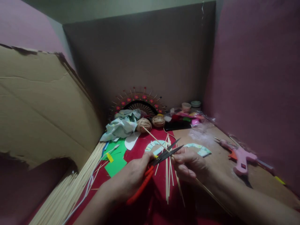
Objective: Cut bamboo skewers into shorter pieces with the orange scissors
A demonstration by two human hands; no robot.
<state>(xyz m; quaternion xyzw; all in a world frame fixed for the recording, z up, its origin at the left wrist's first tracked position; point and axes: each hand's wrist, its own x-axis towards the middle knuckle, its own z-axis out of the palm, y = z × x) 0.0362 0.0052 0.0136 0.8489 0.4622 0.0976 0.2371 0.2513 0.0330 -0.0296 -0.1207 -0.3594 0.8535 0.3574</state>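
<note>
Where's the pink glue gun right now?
In the head view, the pink glue gun lies on the brown surface at the right, between the right hand and the purplish wall.

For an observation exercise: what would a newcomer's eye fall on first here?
At the centre, the left hand holds open orange-handled scissors to a thin stick in the right hand. A fan-shaped ornament with pink flowers stands by the back wall. A pink glue gun lies at the right.
</note>
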